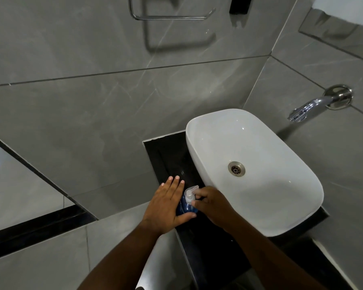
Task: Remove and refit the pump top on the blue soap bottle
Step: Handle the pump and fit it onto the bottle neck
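blue bottle (186,206), white basin (281,206), blk counter (168,155)

Glossy white basin (260,130), polished chrome tap (310,106), seemingly clear plastic pump top (190,193).

Most of the blue soap bottle (186,207) hidden between the left hand (167,206) and the right hand (213,204); only a blue sliver and the clear pump top (190,193) showing. Right fingertips tucked behind the pump, grip unclear. Whether the left palm touches the bottle: cannot tell. Towel ring (170,11) and a black fixture (240,5) on the far wall cut by the top edge. Both forearms cut at the near edge.
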